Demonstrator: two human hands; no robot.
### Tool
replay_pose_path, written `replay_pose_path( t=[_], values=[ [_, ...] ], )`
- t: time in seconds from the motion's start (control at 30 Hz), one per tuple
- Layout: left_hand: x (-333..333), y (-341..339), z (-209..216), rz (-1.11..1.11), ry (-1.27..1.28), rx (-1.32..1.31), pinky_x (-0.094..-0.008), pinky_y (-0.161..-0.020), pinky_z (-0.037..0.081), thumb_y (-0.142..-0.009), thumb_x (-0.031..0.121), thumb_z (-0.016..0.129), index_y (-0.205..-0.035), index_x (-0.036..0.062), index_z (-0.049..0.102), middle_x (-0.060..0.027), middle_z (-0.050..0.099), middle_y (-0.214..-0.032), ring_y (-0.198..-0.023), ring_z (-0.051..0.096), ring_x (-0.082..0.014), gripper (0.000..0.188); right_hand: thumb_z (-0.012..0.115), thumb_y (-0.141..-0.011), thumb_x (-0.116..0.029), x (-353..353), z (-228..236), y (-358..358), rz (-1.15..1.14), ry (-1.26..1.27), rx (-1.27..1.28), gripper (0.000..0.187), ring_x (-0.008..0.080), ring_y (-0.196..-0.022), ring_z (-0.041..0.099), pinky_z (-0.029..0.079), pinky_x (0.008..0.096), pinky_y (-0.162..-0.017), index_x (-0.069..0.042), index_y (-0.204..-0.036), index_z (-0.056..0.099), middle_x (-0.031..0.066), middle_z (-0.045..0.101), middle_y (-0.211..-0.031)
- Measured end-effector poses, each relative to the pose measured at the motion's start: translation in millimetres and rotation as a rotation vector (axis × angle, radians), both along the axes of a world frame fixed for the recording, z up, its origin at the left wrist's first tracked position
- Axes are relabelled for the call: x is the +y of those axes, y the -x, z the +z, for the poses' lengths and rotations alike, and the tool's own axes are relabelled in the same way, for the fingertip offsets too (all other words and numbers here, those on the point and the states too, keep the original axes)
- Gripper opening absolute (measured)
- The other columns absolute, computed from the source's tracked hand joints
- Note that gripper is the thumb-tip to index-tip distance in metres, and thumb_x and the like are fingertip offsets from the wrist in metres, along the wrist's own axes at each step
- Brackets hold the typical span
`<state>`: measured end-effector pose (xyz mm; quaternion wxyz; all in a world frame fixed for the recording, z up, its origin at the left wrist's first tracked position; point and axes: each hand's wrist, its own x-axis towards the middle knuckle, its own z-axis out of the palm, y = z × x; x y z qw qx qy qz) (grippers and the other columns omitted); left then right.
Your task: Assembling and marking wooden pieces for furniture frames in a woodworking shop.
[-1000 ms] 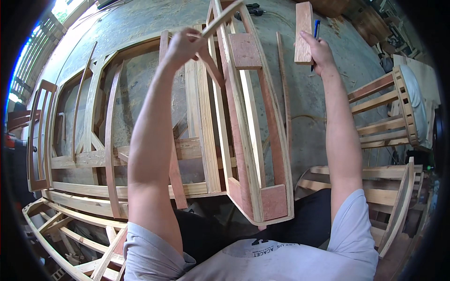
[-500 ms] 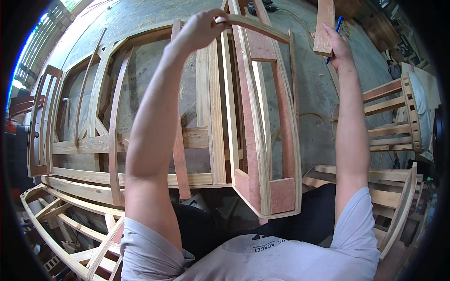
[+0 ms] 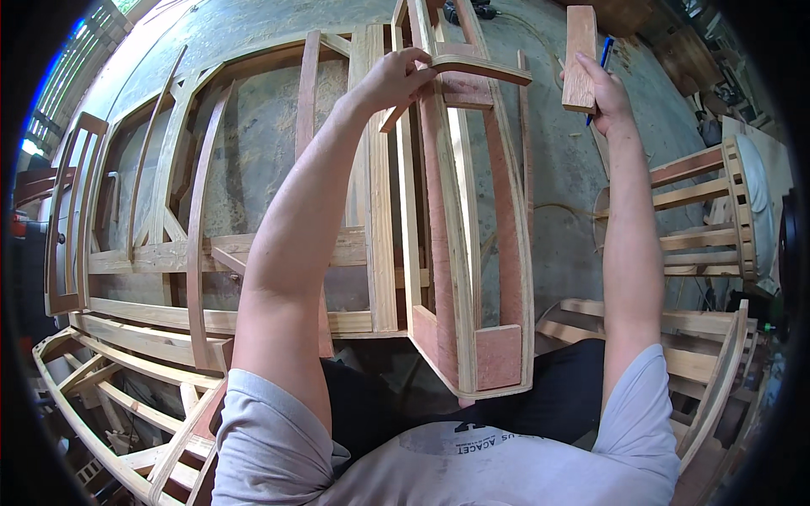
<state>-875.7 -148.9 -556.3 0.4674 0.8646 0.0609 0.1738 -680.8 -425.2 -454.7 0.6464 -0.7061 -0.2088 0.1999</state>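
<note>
My left hand (image 3: pixel 395 80) pinches one end of a curved plywood strip (image 3: pixel 485 67), which reaches rightward across a long, narrow wooden frame (image 3: pixel 462 278). That frame, with pale plywood edges and reddish panels, slants up from my lap and tapers to a blunt near end. Fingers of my right hand (image 3: pixel 611 99) are closed around a short wooden block (image 3: pixel 579 63), held upright to the right of the frame. A blue pen (image 3: pixel 607 52) is also held in that hand, behind the block. A short piece of wood (image 3: pixel 392 116) shows just below my left hand.
At left lies a large wooden lattice frame (image 3: pixel 228 253) with loose slats across it. A curved slatted frame (image 3: pixel 126 401) is at lower left, and further slatted pieces (image 3: pixel 696 202) stand at right. A dark tool (image 3: pixel 483 10) lies on the concrete floor (image 3: pixel 557 169) at the far side.
My left hand has moved right and nearer with the curved strip, whose held end now lies over the frame's left edge. My right hand has lowered the block slightly.
</note>
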Motion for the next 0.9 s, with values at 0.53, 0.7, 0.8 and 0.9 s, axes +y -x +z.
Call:
replay_pose_path(
  t=[0.53,0.7,0.8,0.9],
  values=[
    [2,18,-22,0.108,-0.213,0.171,-0.0331,-0.065,0.049,-0.095,0.028,0.059,-0.117,0.0042,0.057,-0.0093,0.066,-0.078,-0.069,0.063,-0.0176,0.033,0.064,-0.090,-0.031,12,-15,5,0.039,0.047,-0.002,0.040,0.0172,-0.074,0.069,0.056,0.0289,-0.064,0.004,-0.108,0.060,0.0128,0.070,-0.087],
    [3,6,-17,0.085,-0.374,-0.011,-0.0386,-0.081,0.052,-0.089,0.026,0.064,-0.119,0.0070,0.059,-0.0148,0.067,-0.100,-0.090,0.065,-0.0278,0.036,0.066,-0.087,-0.034,1,-43,-20,-0.037,0.170,-0.034,0.041,0.0167,-0.070,0.067,0.054,0.0297,-0.061,0.004,-0.103,0.061,0.0110,0.068,-0.084],
    [-11,-1,-6,0.116,-0.245,-0.030,-0.0392,-0.085,0.052,-0.089,0.024,0.063,-0.117,0.0063,0.061,-0.0141,0.067,-0.105,-0.098,0.066,-0.0286,0.034,0.068,-0.084,-0.040,-30,-100,-50,-0.121,0.380,-0.055,0.044,0.0197,-0.057,0.062,0.047,0.0363,-0.048,0.002,-0.095,0.062,0.0099,0.064,-0.075],
    [2,10,-7,0.120,-0.259,-0.016,-0.0385,-0.084,0.053,-0.087,0.023,0.065,-0.114,0.0054,0.063,-0.0140,0.069,-0.102,-0.095,0.067,-0.0291,0.032,0.062,-0.087,-0.040,-35,-167,-12,-0.058,0.846,-0.032,0.043,0.0228,-0.058,0.060,0.045,0.0378,-0.048,0.001,-0.098,0.061,0.0119,0.062,-0.074]
  ],
)
